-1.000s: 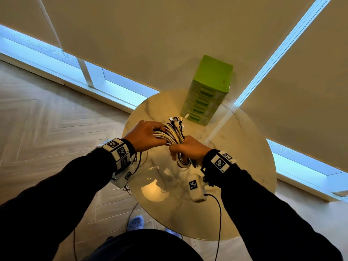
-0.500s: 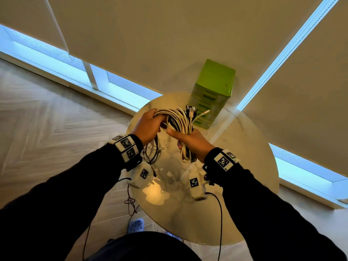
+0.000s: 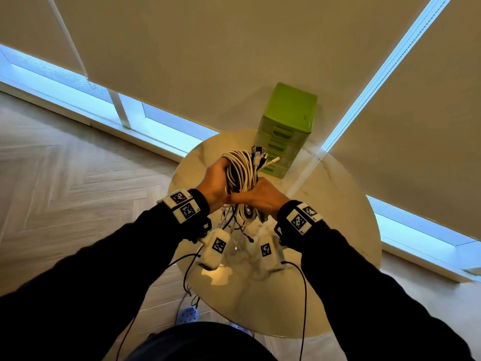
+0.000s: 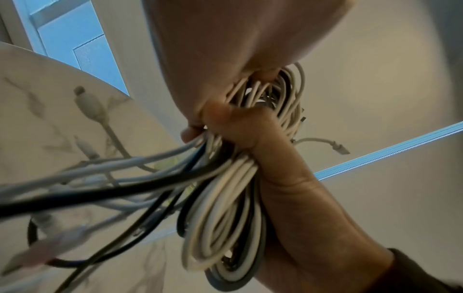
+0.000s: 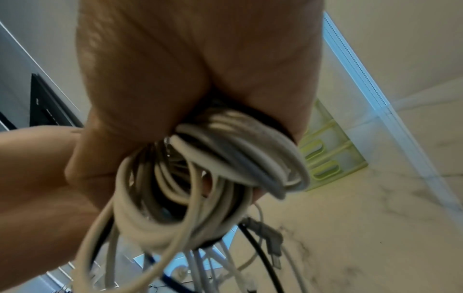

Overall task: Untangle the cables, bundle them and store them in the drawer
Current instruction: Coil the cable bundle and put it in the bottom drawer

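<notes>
Cable bundle: mostly white cables with a few black and blue ones [image 3: 240,175], looped into a coil and held in the air above the table, between both hands.
Left hand: the left hand [image 3: 214,182] grasps the upper left part of the coil; in the left wrist view its fingers [image 4: 265,74] curl round the white loops at the top.
Right hand: the right hand [image 3: 260,196] grips the coil lower down and from the right, fingers closed round the strands; the right wrist view shows the loops bulging out under the palm.
Hands relative: touching or nearly touching at the middle of the coil.
Loose ends: several plug ends [image 3: 260,155] stick up out of the top of the coil; other strands hang down below the hands towards the table, some black, one blue.
Drawer unit: green drawer unit [image 3: 285,131] stands at the far edge of the table, just beyond the bundle; all drawers look closed.
Table: round marble-patterned table [image 3: 338,230], glossy, reflecting the hanging cable ends.
Surroundings: roller blinds [image 3: 208,61] behind the table, wooden herringbone floor [image 3: 78,173] to the left.
Sleeves: dark sleeves, with marker-tagged wristbands [image 3: 183,204] on both wrists.
</notes>
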Demonstrator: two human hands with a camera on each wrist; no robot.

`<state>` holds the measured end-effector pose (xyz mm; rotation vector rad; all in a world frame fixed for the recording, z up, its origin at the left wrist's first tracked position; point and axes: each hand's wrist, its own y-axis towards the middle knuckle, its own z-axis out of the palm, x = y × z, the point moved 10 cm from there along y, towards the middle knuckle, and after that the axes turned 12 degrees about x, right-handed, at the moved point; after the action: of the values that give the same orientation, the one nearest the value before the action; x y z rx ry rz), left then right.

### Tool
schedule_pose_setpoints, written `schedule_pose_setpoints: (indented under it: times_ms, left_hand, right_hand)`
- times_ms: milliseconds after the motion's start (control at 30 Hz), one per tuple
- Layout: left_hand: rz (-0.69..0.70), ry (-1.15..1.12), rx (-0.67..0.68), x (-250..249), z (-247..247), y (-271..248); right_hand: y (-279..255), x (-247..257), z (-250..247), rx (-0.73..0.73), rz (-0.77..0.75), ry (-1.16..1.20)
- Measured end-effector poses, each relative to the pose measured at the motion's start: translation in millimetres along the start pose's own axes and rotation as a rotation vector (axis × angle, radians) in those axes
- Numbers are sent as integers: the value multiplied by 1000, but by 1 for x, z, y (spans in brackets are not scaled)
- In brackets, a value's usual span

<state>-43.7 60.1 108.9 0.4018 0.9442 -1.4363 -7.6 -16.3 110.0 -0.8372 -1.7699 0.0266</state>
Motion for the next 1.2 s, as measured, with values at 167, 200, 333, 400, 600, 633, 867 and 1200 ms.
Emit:
schedule_pose_setpoints:
  times_ms: [167, 200, 333, 400, 600, 633, 867, 1200]
  left_hand:
    - [11, 29, 100, -7, 17, 6]
    - [0, 69, 125, -9, 20, 7]
    - [-13, 308, 278, -9, 27, 5]
    - [-23, 450, 424, 1, 32, -6]
    - [-120, 1129, 553, 36, 7, -16]
    - [-99, 1222, 508, 34, 1, -13]
    - [208, 1605, 301, 2, -19, -2]
    - [-254, 582, 323, 53, 3, -17]
  right_hand:
    - [-1, 0, -6, -94, -65, 118]
    - [-2, 1, -7, -110, -92, 165]
    - [-4, 5, -13, -153, -174, 335]
    - [-6, 3, -22, -190, -191, 462]
    - [-13, 5, -31, -76, -153, 770]
    - [-16, 9, -30, -53, -157, 793]
    - [-19, 2, -53, -254, -133, 662]
    - [-32, 2, -70, -538, -224, 659]
